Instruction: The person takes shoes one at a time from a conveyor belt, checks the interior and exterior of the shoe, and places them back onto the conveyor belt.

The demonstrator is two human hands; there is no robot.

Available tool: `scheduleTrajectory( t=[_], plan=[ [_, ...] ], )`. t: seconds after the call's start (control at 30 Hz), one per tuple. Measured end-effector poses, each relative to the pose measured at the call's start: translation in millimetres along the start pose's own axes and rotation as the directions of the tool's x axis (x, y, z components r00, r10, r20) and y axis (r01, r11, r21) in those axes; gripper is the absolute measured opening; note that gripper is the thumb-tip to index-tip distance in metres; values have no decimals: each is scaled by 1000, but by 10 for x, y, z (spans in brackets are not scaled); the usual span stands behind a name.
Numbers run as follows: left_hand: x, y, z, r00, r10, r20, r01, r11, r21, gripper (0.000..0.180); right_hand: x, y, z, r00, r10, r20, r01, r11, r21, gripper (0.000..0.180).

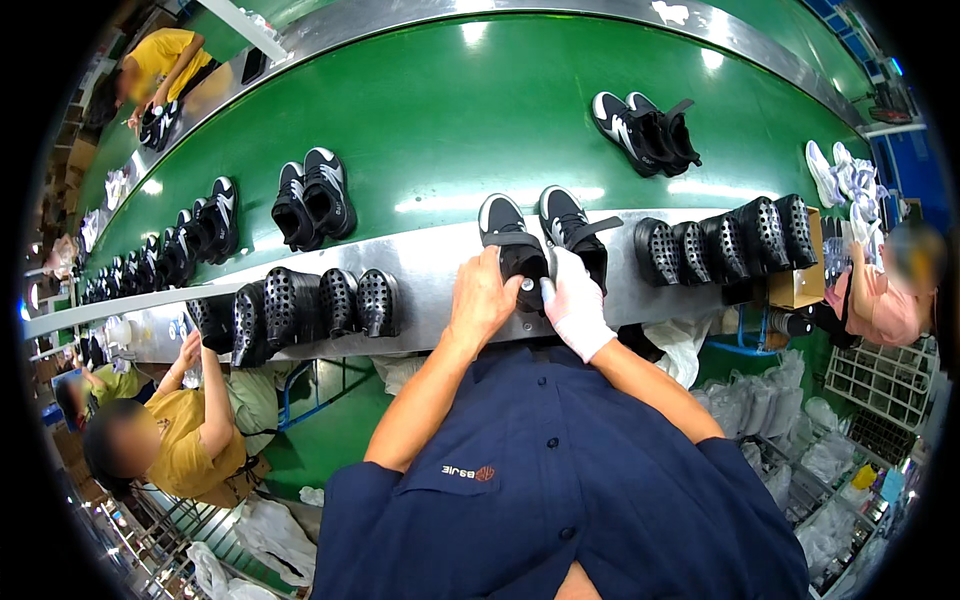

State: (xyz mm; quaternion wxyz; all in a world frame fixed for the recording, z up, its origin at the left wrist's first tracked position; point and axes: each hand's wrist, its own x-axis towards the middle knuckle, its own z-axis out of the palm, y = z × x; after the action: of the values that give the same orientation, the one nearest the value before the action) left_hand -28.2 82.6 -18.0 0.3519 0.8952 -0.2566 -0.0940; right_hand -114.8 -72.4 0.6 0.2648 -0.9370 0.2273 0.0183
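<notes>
A pair of black sneakers with silver-white toes stands on the steel table edge in front of me, toes pointing away. My left hand (485, 300), bare, is closed on the collar and strap of the left sneaker (502, 215), its thumb at the heel. In a white glove, my right hand (578, 305) grips the same sneaker's heel from the right, thumb against it. Its fingers lie between the two shoes and are partly hidden. Beside it stands the right sneaker (563, 210), strap hanging out to the right.
Black perforated shoe-shaped forms (292, 305) line the table on the left, with more forms (725, 245) on the right. The green conveyor belt (440, 120) carries sneaker pairs, one pair (645, 130) at far right. Co-workers sit left and right; another is across the belt.
</notes>
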Motion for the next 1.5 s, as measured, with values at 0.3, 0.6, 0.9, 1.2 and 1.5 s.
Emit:
scheduleTrajectory(
  t=[0.3, 0.6, 0.9, 1.2, 1.5],
  plan=[
    [78, -17, 337, 936, -310, 164, 304, 951, 58, 86, 368, -44, 272, 973, 157, 172, -139, 984, -113, 34],
    [83, -86, 445, 939, -341, 39, 329, 927, 178, 73, 331, 0, 386, 977, 78, 197, -60, 994, -96, 41],
    [44, 52, 105, 985, 157, -74, -144, 977, 154, 57, 14, -93, -390, 987, 133, 90, -131, 991, -24, 35],
    [138, 162, -100, 983, 182, 1, -181, 983, 38, 49, -167, 104, -564, 993, 114, -10, -115, 991, -71, 28],
    [-203, -5, 255, 964, -260, 57, 263, 964, -48, 45, 17, -203, -136, 974, -216, 71, 226, 947, -229, 32]
  ],
)
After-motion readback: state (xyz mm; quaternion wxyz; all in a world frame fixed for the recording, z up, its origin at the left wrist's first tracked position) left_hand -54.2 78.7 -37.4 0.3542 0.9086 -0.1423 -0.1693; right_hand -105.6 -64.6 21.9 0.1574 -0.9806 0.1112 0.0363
